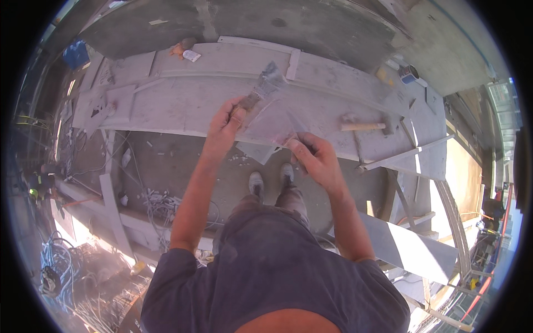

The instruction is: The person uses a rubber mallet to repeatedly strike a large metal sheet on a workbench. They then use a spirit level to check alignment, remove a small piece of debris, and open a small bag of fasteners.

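Head view: L fingers (pixel 238 115) grasp flat tool (pixel 261 89) (brush/scraper, can't tell) above bench (pixel 194 111), prob. by handle so wide end's free; R fingers (pixel 300 149) pinch what looks like clear film (pixel 282 118) over bench's near edge, prob. for fine control; wood-handled tool (pixel 363 126) lies on bench.

Hard sunlight stripes a flat board (pixel 411 247) at near right and glares at near left, while shade covers the long gray platform (pixel 183 102); haze softens detail, fisheye edges bend.
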Demonstrator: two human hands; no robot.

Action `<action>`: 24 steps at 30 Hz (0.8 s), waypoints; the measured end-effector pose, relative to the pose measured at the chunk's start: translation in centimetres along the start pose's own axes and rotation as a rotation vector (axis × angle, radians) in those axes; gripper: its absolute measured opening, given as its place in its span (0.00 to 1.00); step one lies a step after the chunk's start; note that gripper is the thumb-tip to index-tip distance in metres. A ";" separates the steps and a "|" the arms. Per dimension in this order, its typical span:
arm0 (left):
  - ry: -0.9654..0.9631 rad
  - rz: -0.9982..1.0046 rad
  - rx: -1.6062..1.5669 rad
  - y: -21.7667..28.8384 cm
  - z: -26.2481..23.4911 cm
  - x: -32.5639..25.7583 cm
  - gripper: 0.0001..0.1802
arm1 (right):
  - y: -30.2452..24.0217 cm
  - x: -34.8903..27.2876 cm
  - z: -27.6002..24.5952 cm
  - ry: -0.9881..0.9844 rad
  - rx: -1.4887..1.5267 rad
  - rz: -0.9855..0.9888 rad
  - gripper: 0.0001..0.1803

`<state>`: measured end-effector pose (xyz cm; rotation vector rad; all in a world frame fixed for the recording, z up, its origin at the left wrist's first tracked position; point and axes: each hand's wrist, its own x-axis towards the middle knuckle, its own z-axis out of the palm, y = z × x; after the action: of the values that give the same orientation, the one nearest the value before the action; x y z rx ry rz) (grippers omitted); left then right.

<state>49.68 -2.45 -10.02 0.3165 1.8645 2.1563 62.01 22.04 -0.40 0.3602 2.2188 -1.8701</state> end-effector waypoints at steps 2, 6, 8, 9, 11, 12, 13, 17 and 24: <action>-0.029 0.008 -0.021 0.3 0.1 0.1 0.23 | -0.1 0.0 -0.6 0.023 -0.081 -0.009 0.24; -0.070 0.023 -0.027 0.7 0.2 0.1 0.23 | 0.2 0.4 -1.0 0.038 -0.167 -0.051 0.23; -0.078 0.015 -0.036 1.0 0.4 -0.1 0.23 | 0.3 0.4 -1.1 0.040 -0.186 -0.069 0.23; -0.081 0.011 -0.040 1.2 0.6 -0.2 0.23 | 0.3 0.5 -1.1 0.039 -0.187 -0.072 0.24; -0.070 0.008 -0.026 1.3 0.9 -0.4 0.23 | 0.5 0.5 -1.0 0.037 -0.185 -0.075 0.24; -0.064 0.007 -0.020 1.4 1.1 -0.4 0.23 | 0.5 0.5 -1.1 0.035 -0.183 -0.075 0.24; -0.068 0.012 -0.010 1.4 1.1 -0.4 0.23 | 0.6 0.5 -1.1 0.034 -0.181 -0.075 0.24; -0.088 0.020 0.019 1.6 1.2 -0.7 0.23 | 1.2 0.5 -1.2 0.027 -0.166 -0.086 0.24; -0.095 0.040 0.052 1.1 1.3 -1.0 0.24 | 1.8 0.2 -1.4 0.011 -0.147 -0.090 0.22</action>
<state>51.00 -1.78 -8.72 0.4618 1.8789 2.0827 62.36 23.70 -1.92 0.2494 2.3986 -1.7370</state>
